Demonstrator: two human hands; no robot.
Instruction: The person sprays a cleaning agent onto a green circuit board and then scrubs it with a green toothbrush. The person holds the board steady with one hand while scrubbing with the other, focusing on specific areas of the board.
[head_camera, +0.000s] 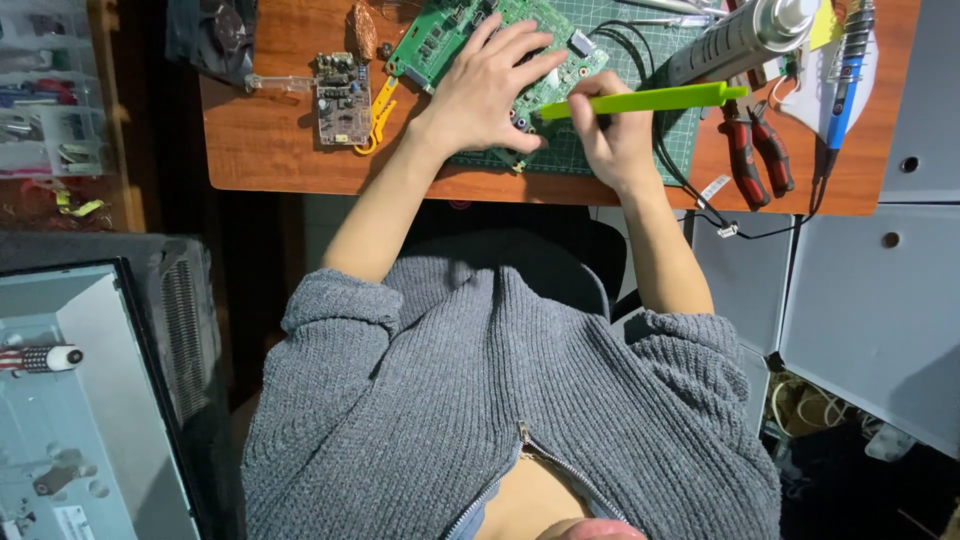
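A green circuit board (440, 40) lies on a green cutting mat (640, 125) on a wooden desk (270, 150). My left hand (490, 90) rests flat on the board, fingers spread, pressing it down. My right hand (610, 125) is closed around a long bright-green plastic tool (650, 100), which lies nearly level with its near tip at the board's front edge. Part of the board is hidden under my left hand.
A small brown circuit board (342, 98) with a yellow clip lies left of the mat. Red-handled pliers (755, 150), a grey spray can (735, 42), a blue-handled iron (848, 70) and black cables sit at right. An opened metal case (70, 400) stands at lower left; grey cabinets (870, 300) at right.
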